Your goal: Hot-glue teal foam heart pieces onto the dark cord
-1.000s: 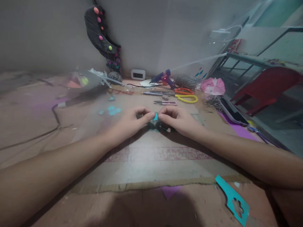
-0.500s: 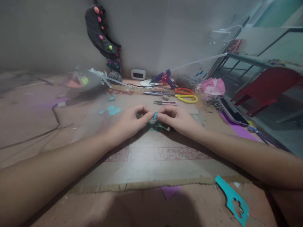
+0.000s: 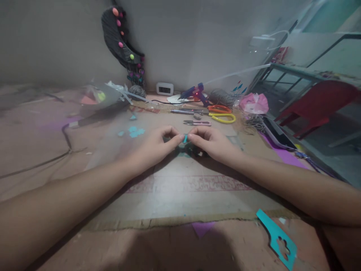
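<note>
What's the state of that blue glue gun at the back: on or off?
Apparently on: a small red light glows on the glue gun.

A teal piece (small, narrow) sits pinched between fingers.

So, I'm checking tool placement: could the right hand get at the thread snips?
Probably yes: the thread snips lie just beyond the right hand with nothing visibly between, though it seems to be pinching a small turquoise piece.

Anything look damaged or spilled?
Nothing looks spilled. The cardboard has a ragged front edge, as if torn, with a stray purple scrap by it. The turquoise sheet has a flower-shaped hole, seemingly deliberate. The held turquoise piece is too small to judge.
</note>
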### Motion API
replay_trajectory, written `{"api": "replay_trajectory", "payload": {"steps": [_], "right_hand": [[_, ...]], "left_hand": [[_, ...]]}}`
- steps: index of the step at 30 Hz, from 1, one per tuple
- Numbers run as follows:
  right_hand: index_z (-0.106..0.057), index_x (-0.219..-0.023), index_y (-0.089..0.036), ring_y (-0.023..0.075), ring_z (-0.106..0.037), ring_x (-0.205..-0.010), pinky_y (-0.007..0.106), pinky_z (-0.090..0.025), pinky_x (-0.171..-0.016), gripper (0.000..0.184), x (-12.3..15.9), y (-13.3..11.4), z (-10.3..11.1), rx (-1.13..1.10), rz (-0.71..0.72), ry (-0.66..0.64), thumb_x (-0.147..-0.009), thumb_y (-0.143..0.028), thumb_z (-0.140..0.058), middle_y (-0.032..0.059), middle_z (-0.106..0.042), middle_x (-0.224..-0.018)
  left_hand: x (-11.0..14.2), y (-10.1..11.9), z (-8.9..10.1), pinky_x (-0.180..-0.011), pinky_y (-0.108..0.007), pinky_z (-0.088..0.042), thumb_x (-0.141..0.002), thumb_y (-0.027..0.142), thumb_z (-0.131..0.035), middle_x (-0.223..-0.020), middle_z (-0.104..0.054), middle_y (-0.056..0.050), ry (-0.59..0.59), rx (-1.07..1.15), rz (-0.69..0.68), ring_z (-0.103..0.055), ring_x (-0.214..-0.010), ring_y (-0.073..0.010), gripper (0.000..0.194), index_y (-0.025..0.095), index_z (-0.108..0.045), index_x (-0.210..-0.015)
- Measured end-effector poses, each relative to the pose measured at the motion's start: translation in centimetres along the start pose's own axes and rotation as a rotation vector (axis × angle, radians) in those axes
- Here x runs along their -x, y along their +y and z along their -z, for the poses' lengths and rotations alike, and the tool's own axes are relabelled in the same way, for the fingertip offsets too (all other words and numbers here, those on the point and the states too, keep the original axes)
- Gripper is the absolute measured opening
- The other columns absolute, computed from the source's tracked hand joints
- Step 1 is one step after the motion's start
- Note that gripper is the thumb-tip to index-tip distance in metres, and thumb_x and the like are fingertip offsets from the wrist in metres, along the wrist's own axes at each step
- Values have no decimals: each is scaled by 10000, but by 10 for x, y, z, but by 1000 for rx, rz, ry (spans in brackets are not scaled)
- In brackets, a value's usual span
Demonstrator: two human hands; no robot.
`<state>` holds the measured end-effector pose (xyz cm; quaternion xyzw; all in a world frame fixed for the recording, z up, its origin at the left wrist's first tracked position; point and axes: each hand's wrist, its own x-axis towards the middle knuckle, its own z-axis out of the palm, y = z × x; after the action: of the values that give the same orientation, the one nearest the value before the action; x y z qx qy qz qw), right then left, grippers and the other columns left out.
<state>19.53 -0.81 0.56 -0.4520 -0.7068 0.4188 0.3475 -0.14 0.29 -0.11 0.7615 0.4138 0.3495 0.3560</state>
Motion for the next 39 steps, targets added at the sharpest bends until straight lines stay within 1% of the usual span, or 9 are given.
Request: {"api": "replay_trajectory", "payload": {"steps": [4, 8, 9, 11, 14, 17, 21, 34, 39], "right_hand": [[-605, -863, -180, 118, -493, -602, 253, -396, -546, 434, -1, 2, 4, 59, 51, 31, -900, -603, -514, -13, -526, -694], [-596, -1093, -200, 178, -568, -906, 316, -457, -801, 295, 0, 0, 10, 228, 299, 256, -917, -437, -576, 68, -615, -1044], [-600, -1065, -202, 184, -561, -932, 329, -448, -836, 249, 1, -1, 11, 278, 369, 313, -912, -399, -591, 72, -610, -1068], [-611, -891, -198, 179, -553, -866, 333, -435, -820, 162, 2, -2, 12, 369, 436, 359, -915, -356, -589, 55, -616, -944], [-597, -698, -195, 165, -543, -735, 321, -419, -740, 273, 4, -3, 9, 447, 382, 243, -926, -343, -575, 21, -595, -719], [-688, -791, -187, 176, -595, -792, 324, -437, -771, 237, 3, -1, 5, 429, 293, 137, -929, -341, -574, 41, -678, -800], [-724, -867, -196, 188, -633, -887, 327, -454, -822, 199, 0, 1, 5, 367, 252, 174, -921, -320, -578, 51, -727, -926], [-667, -788, -183, 153, -607, -777, 276, -443, -736, 192, 2, 1, 6, 361, 248, 143, -911, -290, -566, 18, -685, -799], [-640, -752, -177, 141, -577, -705, 263, -408, -684, 355, 1, -4, 12, 479, 317, 132, -983, -344, -428, 12, -639, -716]], "left_hand": [[-1, 2, -1, -758, -292, -472, -891, 422, -561, -745, -633, 0, -4, 54, 7, -581, -740, -167, 268, 201, -619, -753], [-2, 4, 0, -736, -292, -464, -876, 397, -574, -719, -614, -1, 36, 93, 39, -573, -731, -169, 258, 196, -609, -719], [-2, 3, 0, -736, -293, -463, -879, 396, -571, -719, -616, -3, 47, 103, 56, -572, -731, -170, 260, 195, -611, -718], [-3, 3, 1, -740, -295, -462, -880, 398, -571, -722, -624, -6, 67, 126, 94, -571, -729, -169, 262, 194, -619, -721], [-5, 1, 1, -716, -292, -464, -873, 404, -579, -719, -625, -5, 103, 183, 141, -567, -705, -165, 254, 195, -625, -738], [-5, 1, 1, -693, -285, -457, -868, 404, -585, -725, -620, -3, 121, 194, 149, -560, -700, -163, 243, 193, -628, -755], [-4, 3, 1, -711, -287, -445, -875, 411, -574, -714, -603, -2, 71, 132, 116, -545, -703, -159, 270, 188, -620, -729], [-1, 2, 0, -726, -271, -452, -862, 415, -581, -803, -683, -12, -116, 6, 33, -589, -759, -166, 258, 180, -682, -827], [-1, 0, -1, -741, -266, -452, -871, 389, -570, -792, -697, -1, -132, -37, -6, -592, -743, -161, 246, 188, -699, -818]]}}
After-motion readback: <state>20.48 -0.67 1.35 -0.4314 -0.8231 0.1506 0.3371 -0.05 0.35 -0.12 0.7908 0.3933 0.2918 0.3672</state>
